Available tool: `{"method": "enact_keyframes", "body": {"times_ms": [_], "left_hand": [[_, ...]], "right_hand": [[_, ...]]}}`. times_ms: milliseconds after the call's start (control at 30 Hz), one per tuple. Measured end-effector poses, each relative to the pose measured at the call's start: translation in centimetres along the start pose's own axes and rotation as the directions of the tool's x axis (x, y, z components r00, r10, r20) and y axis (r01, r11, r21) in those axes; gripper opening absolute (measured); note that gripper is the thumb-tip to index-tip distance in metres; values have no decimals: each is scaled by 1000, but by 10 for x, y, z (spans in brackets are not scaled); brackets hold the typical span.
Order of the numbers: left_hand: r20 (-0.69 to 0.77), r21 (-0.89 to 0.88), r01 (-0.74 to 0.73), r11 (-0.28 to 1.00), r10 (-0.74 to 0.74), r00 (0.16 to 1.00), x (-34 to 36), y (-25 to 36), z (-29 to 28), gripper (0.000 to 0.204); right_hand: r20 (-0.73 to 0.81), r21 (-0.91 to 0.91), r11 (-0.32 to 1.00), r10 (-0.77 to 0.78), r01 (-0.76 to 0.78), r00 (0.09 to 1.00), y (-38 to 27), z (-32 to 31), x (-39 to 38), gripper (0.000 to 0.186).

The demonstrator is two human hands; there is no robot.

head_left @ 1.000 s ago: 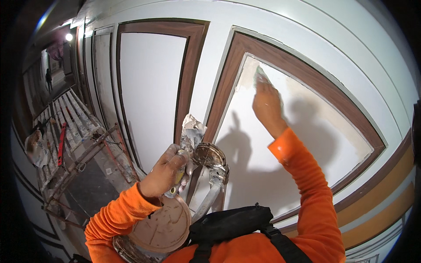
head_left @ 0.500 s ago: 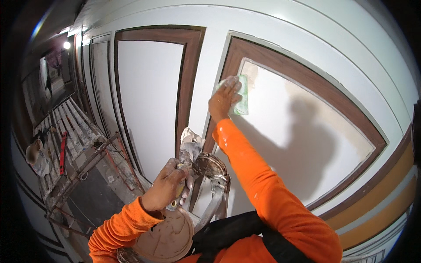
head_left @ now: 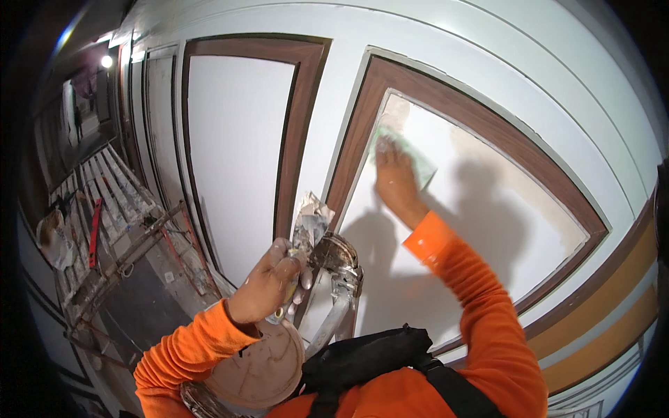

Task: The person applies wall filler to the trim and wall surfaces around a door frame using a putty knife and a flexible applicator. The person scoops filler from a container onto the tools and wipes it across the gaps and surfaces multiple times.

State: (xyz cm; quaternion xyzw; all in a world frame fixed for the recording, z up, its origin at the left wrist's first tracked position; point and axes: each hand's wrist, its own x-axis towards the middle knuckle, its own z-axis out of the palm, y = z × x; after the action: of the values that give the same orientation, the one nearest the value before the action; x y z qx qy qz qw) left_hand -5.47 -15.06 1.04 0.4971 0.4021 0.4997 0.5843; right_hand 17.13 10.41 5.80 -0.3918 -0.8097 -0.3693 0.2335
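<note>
My right hand [head_left: 396, 177] is pressed on a pale green pad [head_left: 421, 164] against the upper left of a white panel [head_left: 529, 251] edged in brown wood [head_left: 359, 122], beside beige patches. Lower down, my left hand [head_left: 273, 279] grips a putty-smeared knife [head_left: 309, 220] with yellow on its handle, blade pointing up. Beside it is a crusted round metal piece [head_left: 332, 254] on a bar [head_left: 333, 320]. Below my left hand is a round container [head_left: 254, 369] of pinkish-beige compound. A black bag [head_left: 369, 355] lies across my front.
On the left is a paint-spattered scaffold [head_left: 160, 240] with slatted planks [head_left: 111, 181] and a red bar [head_left: 95, 233]. A second framed panel [head_left: 237, 139] stands left of this one. A small distant figure [head_left: 78, 124] is down the corridor, near a lit bulb [head_left: 106, 61].
My right hand first moved down-left toward the frame, then shifted slightly right and down onto the panel, the pad now slanted. My left hand still grips the knife in nearly the same place.
</note>
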Motion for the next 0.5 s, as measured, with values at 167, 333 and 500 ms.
{"method": "enact_keyframes", "body": {"times_ms": [167, 333, 500], "left_hand": [[10, -21, -47, 999, 47, 999, -1, 2, 4, 19], [55, -46, 2, 999, 1, 998, -3, 7, 7, 19], [29, -35, -7, 999, 8, 1000, -1, 5, 5, 17]], "right_hand": [[-20, -307, 935, -192, 177, 981, 50, -21, 23, 50], [20, -300, 932, -206, 202, 978, 61, 2, 30, 48], [17, -323, 922, -220, 214, 975, 57, 23, 27, 49]]}}
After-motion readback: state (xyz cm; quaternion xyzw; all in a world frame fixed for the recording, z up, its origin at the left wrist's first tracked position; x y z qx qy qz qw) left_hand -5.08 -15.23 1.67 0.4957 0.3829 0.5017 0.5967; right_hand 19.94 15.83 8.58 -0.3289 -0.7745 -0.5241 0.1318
